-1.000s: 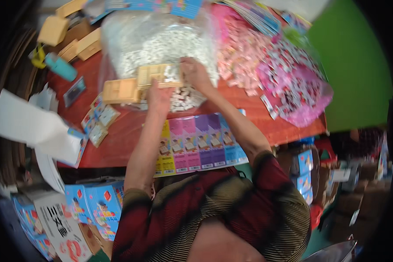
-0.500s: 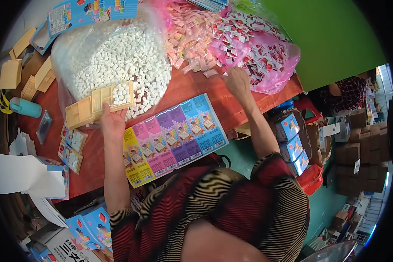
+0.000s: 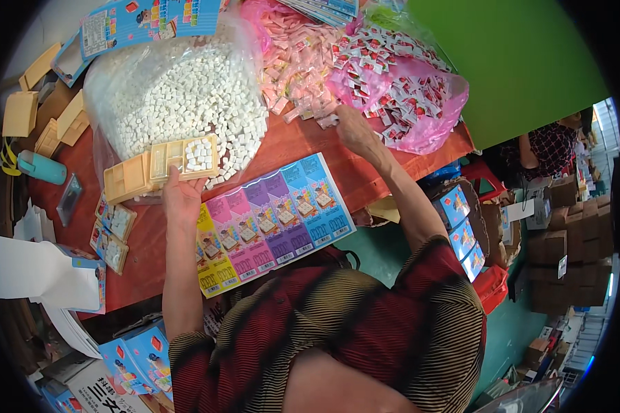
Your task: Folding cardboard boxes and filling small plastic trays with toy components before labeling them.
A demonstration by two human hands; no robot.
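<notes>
My left hand (image 3: 182,196) grips the lower edge of a cream plastic tray (image 3: 168,160) with several compartments. Small white cubes, like mini marshmallows, fill the tray's right-end compartment (image 3: 200,153); the other sections look bare. Behind the tray, a big clear bag (image 3: 107,89) spills a heap of the same white cubes (image 3: 186,89). My right hand (image 3: 357,132) is at the near edge of a pile of small pink packets (image 3: 300,65), its fingertips pinched on one packet (image 3: 328,121). Just right of that hand lie strawberry-printed sachets (image 3: 420,96) in a pink bag.
A colourful printed card sheet (image 3: 272,220) lies along the red table's (image 3: 131,296) front edge. Left are stacked cream trays (image 3: 21,113), a teal bottle (image 3: 41,167) and filled packs (image 3: 111,230). Blue boxes (image 3: 461,230) stand right, below table level. Another person (image 3: 548,148) is farther right.
My right hand has moved left, from beside the strawberry sachets to the pink packets, and its fingertips now meet one. The tray in my left hand has shifted slightly right.
</notes>
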